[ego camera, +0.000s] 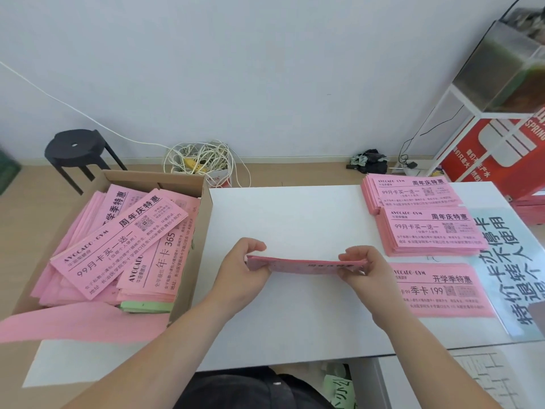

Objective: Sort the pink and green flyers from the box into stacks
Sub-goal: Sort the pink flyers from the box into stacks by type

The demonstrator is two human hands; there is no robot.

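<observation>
A thin bundle of pink flyers (pixel 306 266) is held edge-on just above the white table (pixel 289 219). My left hand (pixel 243 271) grips its left end and my right hand (pixel 364 271) grips its right end. The cardboard box (pixel 203 208) at the left holds several loose pink flyers (pixel 118 243) and a few green flyers (pixel 146 306) near its front. Three pink stacks lie on the right of the table: a far stack (pixel 413 191), a middle stack (pixel 429 231) and a near stack (pixel 442 290).
A printed sheet with large black characters (pixel 513 270) lies at the table's right edge. Behind the table are a black stool (pixel 75 150), a tangle of white cable (pixel 200 159), and a white shelf (pixel 472 113) with a red box.
</observation>
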